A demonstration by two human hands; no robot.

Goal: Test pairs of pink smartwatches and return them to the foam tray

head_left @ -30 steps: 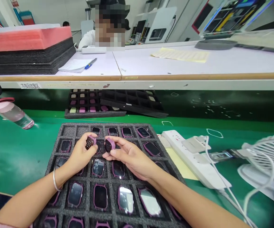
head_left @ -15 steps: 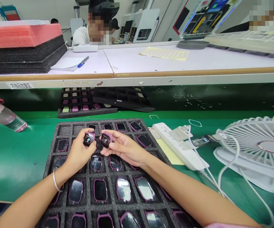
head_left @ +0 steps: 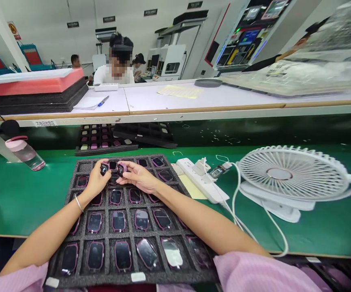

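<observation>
My left hand (head_left: 97, 178) grips a small smartwatch (head_left: 104, 169) with a dark face, held above the far part of a foam tray. A second smartwatch (head_left: 121, 169), purple-cased, is pinched between the thumb and fingers of my right hand (head_left: 137, 177). The two watches are close together but apart. Below them, the grey foam tray (head_left: 107, 239) holds many purple-framed watches in its compartments, screens up, such as a watch (head_left: 123, 255) in the nearest row. Both forearms cross over the tray and cover some of its slots.
Right of the tray lie a white power strip (head_left: 204, 180) and a white fan (head_left: 294, 174) with loose cables. A water bottle (head_left: 26, 154) stands left. Behind, a shelf (head_left: 175, 103) carries foam sheets (head_left: 32, 89); a darker tray (head_left: 102, 140) sits beneath it. A person (head_left: 116, 69) is across.
The view has tilted up and shifted, so the shelf sits lower and more of the room and the tray's near edge show. Both hands still hold the watches, now turned more edge-on.
</observation>
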